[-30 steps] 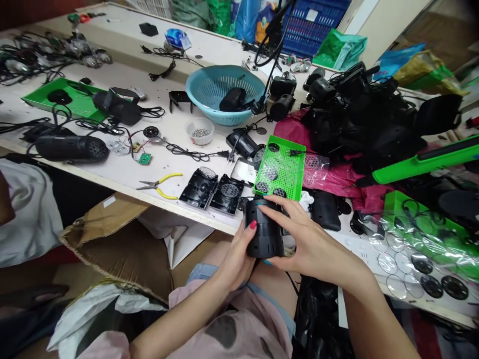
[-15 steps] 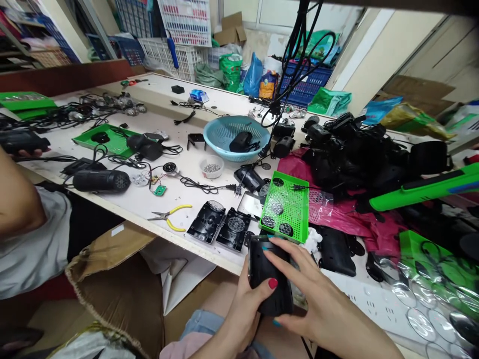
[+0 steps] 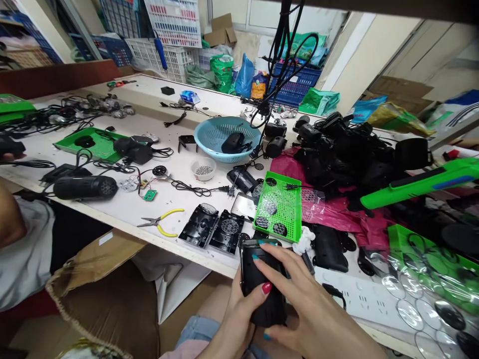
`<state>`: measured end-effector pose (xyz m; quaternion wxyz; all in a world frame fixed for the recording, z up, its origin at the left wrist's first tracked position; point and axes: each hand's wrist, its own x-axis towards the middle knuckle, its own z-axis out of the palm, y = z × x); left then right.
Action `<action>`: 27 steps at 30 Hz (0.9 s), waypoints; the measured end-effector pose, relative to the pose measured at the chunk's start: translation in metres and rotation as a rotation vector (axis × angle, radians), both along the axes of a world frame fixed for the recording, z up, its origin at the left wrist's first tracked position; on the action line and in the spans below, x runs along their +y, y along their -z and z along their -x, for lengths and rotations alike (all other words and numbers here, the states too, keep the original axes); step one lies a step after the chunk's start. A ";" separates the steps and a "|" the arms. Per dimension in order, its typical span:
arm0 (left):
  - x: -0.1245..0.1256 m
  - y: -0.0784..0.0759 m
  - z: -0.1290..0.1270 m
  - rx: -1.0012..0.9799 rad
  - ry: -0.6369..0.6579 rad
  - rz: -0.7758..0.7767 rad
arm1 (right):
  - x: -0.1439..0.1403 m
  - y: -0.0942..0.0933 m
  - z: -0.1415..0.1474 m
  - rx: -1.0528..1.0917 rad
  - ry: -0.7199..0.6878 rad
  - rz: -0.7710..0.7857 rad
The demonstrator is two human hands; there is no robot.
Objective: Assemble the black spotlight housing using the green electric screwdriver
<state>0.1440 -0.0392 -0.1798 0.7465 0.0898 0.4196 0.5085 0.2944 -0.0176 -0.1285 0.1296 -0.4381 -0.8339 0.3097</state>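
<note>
A black plastic housing (image 3: 264, 276), rounded and with slots near one end, is held upright just past the table's front edge. My left hand (image 3: 245, 309) wraps its left side, thumb pressed on the front. My right hand (image 3: 299, 294) grips it from the right, fingertips on its upper face and thumb low near its bottom end. The underside and the left fingers are hidden. Beyond it lie two open black housing halves, one (image 3: 199, 224) beside the other (image 3: 227, 230). Yellow-handled pliers (image 3: 162, 222) rest to their left.
A green perforated tray (image 3: 280, 207) holds round black grilles. Behind are a tub of small metal parts (image 3: 204, 169) and a blue colander (image 3: 227, 139). Black housings (image 3: 348, 149) are heaped at right, near a power strip (image 3: 355, 294). Cables (image 3: 286, 65) hang overhead. Another person's arm (image 3: 11, 214) is at left.
The view has shifted slightly, so the table's things appear a little further left. Both hands keep hold of the black housing, and the right fingers have slid slightly on its face.
</note>
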 end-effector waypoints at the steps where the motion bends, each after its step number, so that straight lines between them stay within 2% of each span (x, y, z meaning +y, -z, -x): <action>1: 0.000 0.000 0.000 -0.008 -0.001 0.004 | -0.001 0.002 0.001 0.053 0.052 0.036; 2: 0.000 0.000 0.000 -0.015 -0.001 0.004 | -0.001 0.005 0.002 0.127 0.141 0.055; 5: 0.000 -0.002 -0.001 0.001 0.020 -0.015 | 0.002 0.020 0.007 0.464 0.530 0.107; 7: 0.000 -0.003 -0.002 0.028 0.042 -0.043 | 0.006 0.029 0.014 0.657 0.678 0.259; 9: 0.000 -0.004 -0.003 0.026 0.057 -0.053 | 0.009 0.036 0.022 0.767 0.730 0.457; 11: -0.001 -0.005 -0.005 0.008 0.063 -0.036 | 0.009 0.038 0.031 0.834 0.769 0.570; 15: -0.004 -0.007 -0.006 0.035 0.044 -0.001 | 0.003 0.035 0.042 0.964 0.826 0.596; 21: -0.006 -0.008 -0.010 0.150 0.002 -0.074 | 0.000 0.031 0.046 1.176 0.826 0.613; 24: -0.004 -0.004 -0.011 0.217 0.002 -0.106 | 0.002 0.038 0.044 1.171 0.833 0.603; 27: 0.003 0.001 -0.008 0.197 0.061 -0.099 | 0.004 0.050 0.039 1.152 0.895 0.631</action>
